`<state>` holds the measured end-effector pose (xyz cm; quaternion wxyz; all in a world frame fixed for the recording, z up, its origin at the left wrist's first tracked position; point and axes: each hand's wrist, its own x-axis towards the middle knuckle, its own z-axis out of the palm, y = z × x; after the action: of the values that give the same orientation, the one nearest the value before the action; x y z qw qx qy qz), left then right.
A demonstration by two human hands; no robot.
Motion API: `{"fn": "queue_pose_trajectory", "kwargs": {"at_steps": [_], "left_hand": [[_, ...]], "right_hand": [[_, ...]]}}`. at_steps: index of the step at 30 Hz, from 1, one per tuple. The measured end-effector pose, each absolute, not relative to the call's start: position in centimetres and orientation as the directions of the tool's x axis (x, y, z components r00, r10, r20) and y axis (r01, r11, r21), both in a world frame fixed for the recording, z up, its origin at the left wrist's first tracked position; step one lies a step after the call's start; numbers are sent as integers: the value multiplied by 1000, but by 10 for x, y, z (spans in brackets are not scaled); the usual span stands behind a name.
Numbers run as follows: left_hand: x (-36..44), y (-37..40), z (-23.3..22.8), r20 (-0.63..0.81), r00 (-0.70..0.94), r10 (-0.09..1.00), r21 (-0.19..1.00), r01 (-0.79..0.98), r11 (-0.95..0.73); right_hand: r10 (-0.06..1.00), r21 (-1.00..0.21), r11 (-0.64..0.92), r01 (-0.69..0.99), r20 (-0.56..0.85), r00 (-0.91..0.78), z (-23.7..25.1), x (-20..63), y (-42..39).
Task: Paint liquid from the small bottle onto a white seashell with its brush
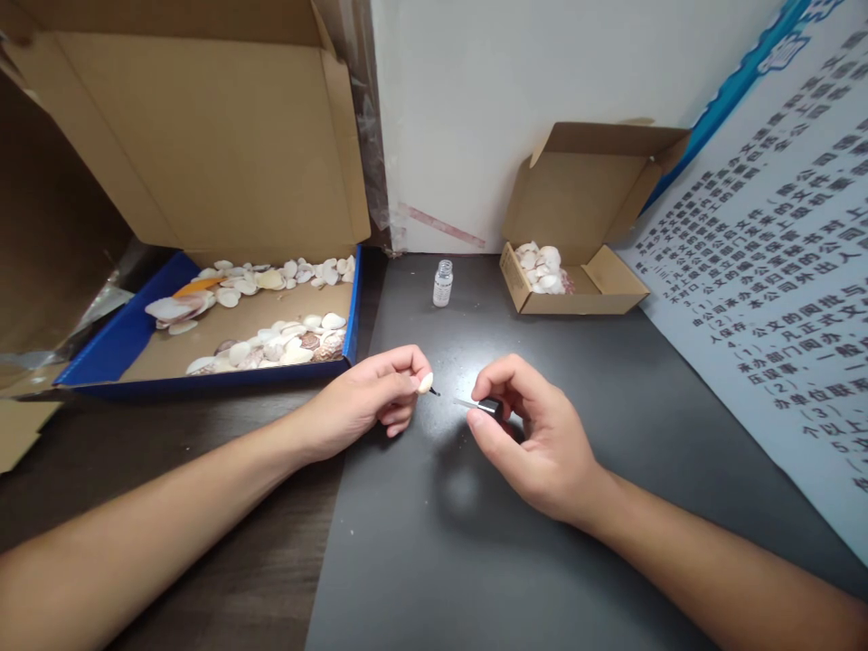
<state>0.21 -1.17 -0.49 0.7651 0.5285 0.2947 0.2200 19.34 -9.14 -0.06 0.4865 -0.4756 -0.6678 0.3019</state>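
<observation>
My left hand [370, 398] pinches a small pale seashell [425, 383] between thumb and forefinger, just above the dark mat [475, 524]. My right hand [535, 434] grips a black bottle cap with a thin brush [475, 405]; the brush tip points left and touches or nearly touches the shell. A small clear glass bottle [442, 283] stands uncapped on the mat behind the hands, near the wall.
A large open cardboard box with a blue rim [122, 339] at the left holds several loose shells [271, 344]. A small open cardboard box [576, 280] at the back right holds more shells. A printed poster [779, 298] leans along the right side.
</observation>
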Motion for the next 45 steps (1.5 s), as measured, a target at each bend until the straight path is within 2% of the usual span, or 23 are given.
{"fn": "queue_pose_trajectory", "kwargs": {"at_steps": [9, 18, 28, 36, 41, 45], "left_hand": [[5, -13, -3, -224, 705, 673, 941, -25, 339], [4, -12, -3, -224, 725, 652, 928, -45, 369], [3, -12, -3, -224, 715, 662, 932, -42, 360], [3, -13, -3, -228, 706, 671, 933, -38, 357], [3, -13, -3, -222, 714, 664, 935, -38, 352], [3, -13, -3, -232, 705, 670, 934, -32, 356]], "right_hand": [[920, -878, 390, 277, 381, -86, -2, 195, -93], [927, -860, 352, 371, 374, -13, -3, 194, -91], [939, -870, 328, 368, 343, -26, -2, 195, -91], [930, -886, 359, 293, 366, -35, -4, 196, -92], [929, -876, 345, 336, 369, 9, -4, 194, -92], [928, -891, 361, 273, 372, -12, -5, 194, -92]]}}
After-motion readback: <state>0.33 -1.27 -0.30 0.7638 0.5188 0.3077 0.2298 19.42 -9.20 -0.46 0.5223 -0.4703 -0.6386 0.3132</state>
